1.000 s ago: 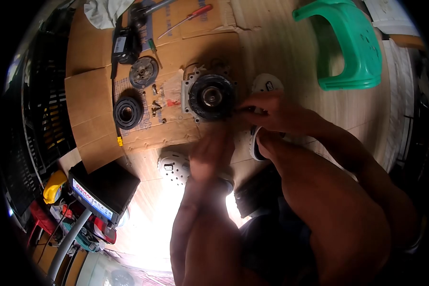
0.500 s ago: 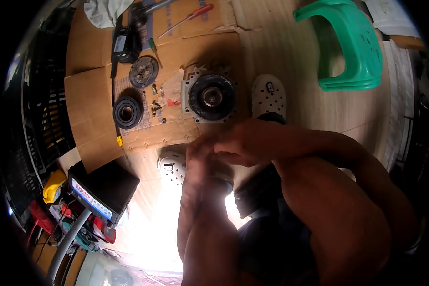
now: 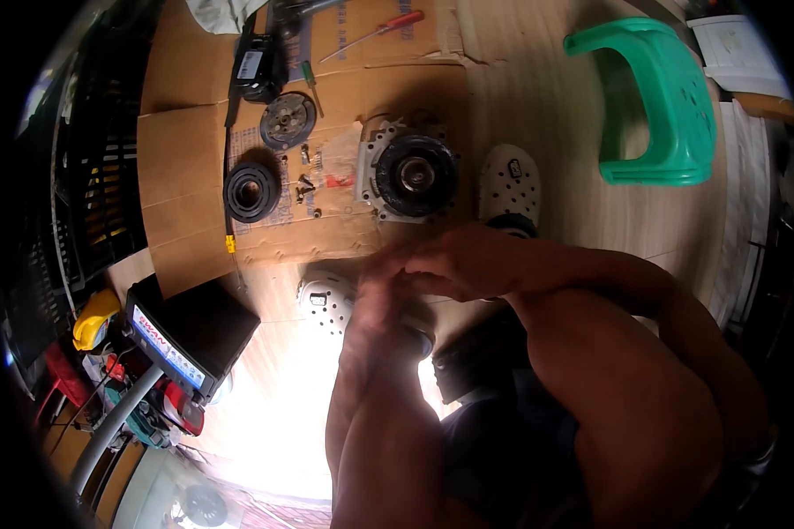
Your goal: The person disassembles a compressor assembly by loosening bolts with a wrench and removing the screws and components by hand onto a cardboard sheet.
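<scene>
My left hand (image 3: 381, 284) and my right hand (image 3: 457, 263) meet in front of my knees, just short of the cardboard. Their fingers overlap in shadow, so I cannot make out whether anything is between them. Just beyond lies a metal housing (image 3: 370, 181) with a black ring (image 3: 388, 196) and a round shaft end (image 3: 416, 175) at its centre. Left of it are a grooved black pulley (image 3: 251, 192), a round metal clutch plate (image 3: 288, 121) and several small bolts (image 3: 305, 185).
On the cardboard (image 3: 181, 181) lie a red screwdriver (image 3: 397, 24), a green-handled screwdriver (image 3: 309, 78), a black device (image 3: 260, 69) and a cable with a yellow piece (image 3: 230, 244). A green stool (image 3: 670, 97) stands right. Near my shoes are a black box (image 3: 207, 326) and crates (image 3: 88, 185).
The view has shifted a little, so the cardboard and parts appear farther right. My hands stay together near my knees; no part has visibly been moved.
</scene>
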`<act>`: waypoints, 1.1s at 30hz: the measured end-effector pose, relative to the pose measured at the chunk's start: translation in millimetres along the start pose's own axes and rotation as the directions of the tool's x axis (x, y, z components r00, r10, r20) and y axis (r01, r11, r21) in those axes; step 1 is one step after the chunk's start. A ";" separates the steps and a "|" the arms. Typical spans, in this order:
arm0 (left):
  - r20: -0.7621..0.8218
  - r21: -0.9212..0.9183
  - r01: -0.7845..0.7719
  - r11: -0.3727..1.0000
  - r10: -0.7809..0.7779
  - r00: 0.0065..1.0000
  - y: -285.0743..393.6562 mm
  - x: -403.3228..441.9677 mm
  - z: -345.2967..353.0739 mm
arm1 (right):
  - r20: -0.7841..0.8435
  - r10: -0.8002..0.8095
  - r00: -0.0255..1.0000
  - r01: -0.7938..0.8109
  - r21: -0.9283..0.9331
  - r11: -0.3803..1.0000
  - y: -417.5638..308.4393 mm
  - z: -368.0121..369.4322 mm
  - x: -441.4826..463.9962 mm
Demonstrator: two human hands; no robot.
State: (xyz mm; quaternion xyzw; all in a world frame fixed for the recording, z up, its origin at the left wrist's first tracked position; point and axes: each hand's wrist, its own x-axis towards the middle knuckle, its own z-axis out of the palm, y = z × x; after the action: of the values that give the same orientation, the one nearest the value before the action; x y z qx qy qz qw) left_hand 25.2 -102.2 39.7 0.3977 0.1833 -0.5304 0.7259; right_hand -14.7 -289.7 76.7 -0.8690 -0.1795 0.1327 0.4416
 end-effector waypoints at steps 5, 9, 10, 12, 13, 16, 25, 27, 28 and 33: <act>-0.098 0.045 -0.027 0.999 0.031 0.995 -2.3 6.7 -15.0 | -0.030 0.049 0.998 -0.046 0.097 0.994 -2.3 -1.0 0.5; -0.063 0.037 -0.046 0.998 0.049 0.997 -4.3 8.6 -14.4 | 0.046 0.038 0.998 -0.039 0.015 0.999 0.5 1.7 0.0; -0.028 0.021 -0.050 0.999 0.050 0.998 -3.3 8.6 -9.1 | 0.015 0.011 1.000 -0.011 0.027 1.000 0.1 2.6 1.4; -0.077 -0.024 -0.018 1.000 0.016 0.997 -1.7 3.9 1.9 | -0.046 -0.041 0.998 0.044 0.049 0.998 -1.5 4.6 5.5; -0.100 -0.047 -0.002 0.999 -0.002 0.995 0.7 1.0 6.9 | -0.045 -0.045 0.998 0.048 0.065 0.997 -1.9 3.9 6.2; -0.140 -0.011 -0.015 1.000 0.014 0.990 4.5 0.0 9.5 | -0.040 -0.025 0.999 0.030 0.125 0.992 -1.6 1.2 9.2; -0.296 0.115 -0.222 0.968 0.247 0.923 18.3 3.4 -14.6 | -0.019 -0.064 0.998 0.066 0.162 0.985 1.0 -4.3 0.9; -0.365 0.266 -0.288 0.920 0.373 0.853 28.5 6.9 -29.9 | 0.001 -0.073 0.997 0.071 0.213 0.974 -1.4 -9.6 -1.7; -0.397 0.387 -0.288 0.876 0.440 0.805 33.1 8.3 -36.5 | -0.041 -0.045 0.998 0.053 0.206 0.977 -4.7 -12.4 -3.3; -0.320 0.893 -0.057 0.447 0.719 0.616 70.5 17.7 -80.8 | -0.297 0.050 0.954 -0.005 0.150 0.989 -27.9 -54.3 -10.7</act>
State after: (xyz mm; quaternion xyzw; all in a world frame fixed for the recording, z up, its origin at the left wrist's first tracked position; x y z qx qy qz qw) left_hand 108.9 -42.3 4.7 0.8782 0.0565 -0.1684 0.4441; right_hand -8.7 -318.1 131.4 -0.8465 -0.0880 0.0186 0.5247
